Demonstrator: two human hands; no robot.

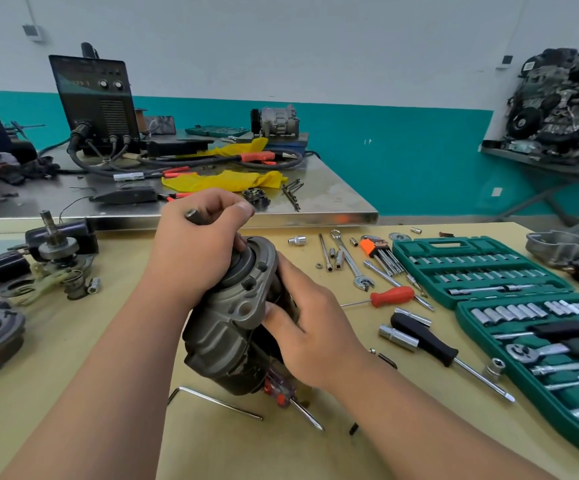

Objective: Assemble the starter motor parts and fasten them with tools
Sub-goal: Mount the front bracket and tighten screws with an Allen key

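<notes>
Both hands (194, 251) (310, 327) grip tilted starter motor (225, 327).

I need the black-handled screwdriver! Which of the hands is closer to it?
Right. The right hand grips the starter motor just left of the black-handled screwdriver; the left hand holds the shaft farther left.

Socket case (437, 243) cut off right, screwdriver (281, 396) half under motor (222, 334)

Your dull grey cast-metal starter motor housing (222, 327) is tilted, flange end up and leaning away from you, its base low over the tan worktop (56, 341). A dark steel shaft (193, 215) sticks out the top, perhaps splined.
</notes>
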